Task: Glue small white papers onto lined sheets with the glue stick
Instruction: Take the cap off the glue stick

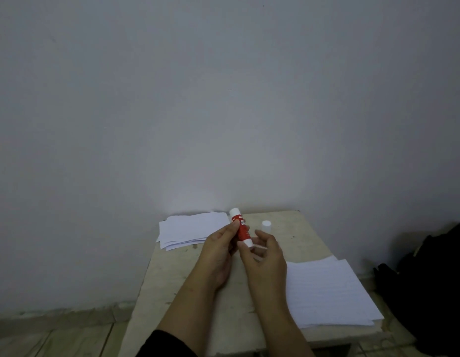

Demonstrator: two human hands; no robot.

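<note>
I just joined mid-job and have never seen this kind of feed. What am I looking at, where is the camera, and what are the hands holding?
There is no machine here: a person works with two bare hands. The single picture comes from a camera worn on the person's head, looking forward and down. The left hand grips a red glue stick by its body; the right hand pinches its white lower end. A white cap stands on the table just behind. A pile of small white papers lies at the far left, a stack of lined sheets at the near right. A dark bag sits beside the table.
</note>
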